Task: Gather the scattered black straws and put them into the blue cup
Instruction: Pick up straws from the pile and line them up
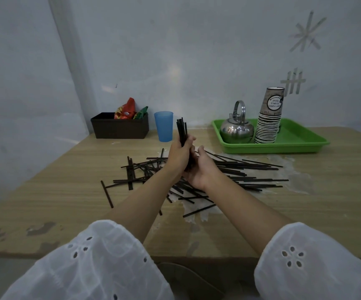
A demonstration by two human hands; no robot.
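A bundle of black straws (182, 131) stands nearly upright above the table's middle. My left hand (179, 155) is closed around its middle. My right hand (203, 169) cups the bundle's lower end from the right and below, fingers partly curled against it. Under both hands lie several loose black straws (246, 176), spread across the wooden table (56, 191). The blue cup (163, 126) stands upright at the back, just left of the bundle's top, with no straws showing above its rim.
A dark box (120, 126) with snack packets sits at the back left, beside the cup. A green tray (292, 146) at the back right holds a steel kettle (237, 128) and a stack of paper cups (269, 118). Walls close the back and left.
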